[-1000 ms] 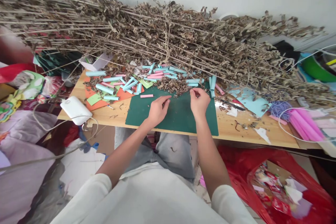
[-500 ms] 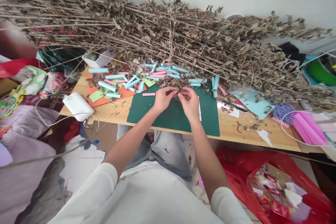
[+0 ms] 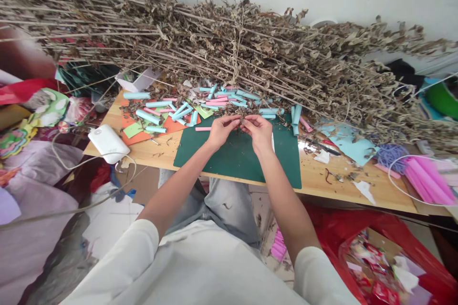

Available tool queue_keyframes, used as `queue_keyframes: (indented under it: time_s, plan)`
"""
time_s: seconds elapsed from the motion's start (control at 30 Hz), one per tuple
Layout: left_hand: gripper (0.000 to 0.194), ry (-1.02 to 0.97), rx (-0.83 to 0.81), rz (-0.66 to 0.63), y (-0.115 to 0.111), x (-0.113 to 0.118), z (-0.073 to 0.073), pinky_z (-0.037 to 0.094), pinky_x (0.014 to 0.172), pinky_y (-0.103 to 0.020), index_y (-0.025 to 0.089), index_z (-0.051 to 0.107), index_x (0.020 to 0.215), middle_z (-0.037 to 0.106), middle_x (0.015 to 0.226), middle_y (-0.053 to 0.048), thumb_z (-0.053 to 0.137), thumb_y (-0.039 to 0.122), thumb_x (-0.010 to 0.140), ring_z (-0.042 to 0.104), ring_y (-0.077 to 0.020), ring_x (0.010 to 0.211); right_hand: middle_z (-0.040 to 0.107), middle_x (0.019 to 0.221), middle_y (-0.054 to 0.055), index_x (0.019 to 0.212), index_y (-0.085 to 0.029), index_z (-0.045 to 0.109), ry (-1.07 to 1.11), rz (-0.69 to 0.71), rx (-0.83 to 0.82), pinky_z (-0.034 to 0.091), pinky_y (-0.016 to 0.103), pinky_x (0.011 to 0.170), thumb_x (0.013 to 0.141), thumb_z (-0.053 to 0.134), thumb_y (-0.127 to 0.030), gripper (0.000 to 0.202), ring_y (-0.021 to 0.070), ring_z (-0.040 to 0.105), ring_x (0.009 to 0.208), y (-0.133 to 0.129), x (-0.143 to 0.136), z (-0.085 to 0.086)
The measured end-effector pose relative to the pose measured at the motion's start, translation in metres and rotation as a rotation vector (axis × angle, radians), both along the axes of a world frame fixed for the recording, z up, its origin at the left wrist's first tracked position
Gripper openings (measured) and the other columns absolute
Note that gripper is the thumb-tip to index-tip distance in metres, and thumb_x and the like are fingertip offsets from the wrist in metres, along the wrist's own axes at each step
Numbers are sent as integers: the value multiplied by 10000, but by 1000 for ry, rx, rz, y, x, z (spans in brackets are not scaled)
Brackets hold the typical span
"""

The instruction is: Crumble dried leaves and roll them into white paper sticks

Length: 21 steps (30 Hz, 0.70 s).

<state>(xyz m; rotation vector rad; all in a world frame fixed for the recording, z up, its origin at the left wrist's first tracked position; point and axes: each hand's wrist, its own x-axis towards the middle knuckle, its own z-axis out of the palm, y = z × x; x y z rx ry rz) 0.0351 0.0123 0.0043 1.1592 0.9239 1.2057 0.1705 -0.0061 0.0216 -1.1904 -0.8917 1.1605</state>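
Note:
My left hand (image 3: 222,130) and my right hand (image 3: 260,132) meet above the far part of a green cutting mat (image 3: 229,164), fingertips nearly touching. Both are pinched on small brown bits of dried leaf (image 3: 242,123); the fingers hide part of them. Just behind the fingertips lies a heap of crumbled dry leaves (image 3: 229,110). A thin pink paper roll (image 3: 202,128) rests at the mat's left edge, close to my left hand. Beyond the hands, several blue paper rolls (image 3: 182,112) and pink ones lie in a loose pile. A white strip (image 3: 273,143) shows beside my right wrist.
Long bundles of dried plant stalks (image 3: 200,47) cover the back of the wooden table (image 3: 322,178). A white power bank (image 3: 108,144) with a cable sits at the left end. Right are blue paper (image 3: 352,145), purple yarn (image 3: 390,156) and a red bag (image 3: 329,233) of scraps below.
My right hand has shifted slightly, and its fingertips now pinch closer to the left ones over the leaf bits. The whole view has turned a little.

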Motion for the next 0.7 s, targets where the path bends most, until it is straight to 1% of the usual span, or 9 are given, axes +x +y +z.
queue_keyframes:
  time_s: [0.07, 0.13, 0.2, 0.27, 0.37, 0.43, 0.5, 0.6, 0.7]
  plan:
    - [356, 44, 41, -11, 4, -2, -6, 569, 818, -339, 137, 744, 1047, 749, 1000, -88, 746, 328, 746, 693, -182, 834, 695, 724, 0, 829, -195, 670, -56, -3, 22, 542, 279, 603, 683, 729, -367, 233, 146, 652, 622, 3, 1, -4]
    - [305, 155, 90, 33, 8, -6, -8, 571, 797, -340, 135, 748, 1032, 754, 945, -85, 716, 295, 775, 694, -184, 794, 718, 798, 33, 889, -190, 687, -188, -26, 69, 539, 297, 612, 757, 654, -396, 247, 165, 660, 649, 2, 4, -6]
    - [250, 328, 153, 92, 12, -11, -6, 571, 778, -342, 138, 749, 1025, 753, 893, -81, 664, 253, 820, 690, -184, 758, 729, 865, 60, 942, -181, 701, -395, -76, 116, 539, 319, 655, 816, 583, -392, 273, 177, 660, 676, -3, 9, -7]
    - [236, 521, 260, 124, 15, -17, -2, 562, 838, -355, 149, 746, 1033, 750, 964, -88, 631, 176, 829, 694, -201, 844, 729, 865, 68, 945, -174, 712, -624, -89, 129, 531, 325, 701, 839, 558, -360, 264, 180, 650, 687, -10, 13, -5]
    - [331, 713, 423, 120, 16, -23, 4, 525, 958, -380, 153, 720, 1095, 728, 1086, -96, 557, 64, 822, 670, -220, 1021, 716, 844, 59, 949, -187, 718, -952, 25, 101, 509, 319, 742, 850, 577, -352, 239, 187, 643, 723, -20, 9, 2]
    - [376, 751, 465, 145, 15, -25, 7, 502, 1010, -387, 154, 707, 1110, 714, 1134, -92, 513, 29, 814, 647, -218, 1093, 707, 896, 65, 967, -208, 713, -1163, 98, 45, 499, 323, 760, 852, 603, -407, 255, 209, 650, 805, -23, 0, 7]
    - [402, 765, 476, 188, 13, -26, 9, 484, 1041, -390, 158, 703, 1110, 700, 1168, -86, 483, 15, 806, 631, -214, 1126, 691, 983, 91, 1004, -210, 700, -1325, 120, -29, 495, 324, 749, 850, 612, -467, 312, 235, 644, 884, -23, -11, 9]
    - [411, 793, 499, 226, 10, -28, 9, 460, 1066, -391, 162, 708, 1104, 673, 1216, -90, 451, 15, 819, 604, -210, 1160, 662, 1053, 118, 1036, -201, 677, -1436, 131, -58, 488, 324, 749, 887, 577, -417, 281, 258, 616, 989, -18, -24, 9]
    - [379, 845, 523, 205, 6, -33, 8, 457, 1057, -399, 164, 717, 1088, 663, 1227, -101, 446, 41, 854, 584, -222, 1171, 653, 1022, 109, 965, -209, 680, -1394, 90, -10, 474, 322, 738, 914, 505, -287, 199, 246, 610, 958, -15, -23, 6]
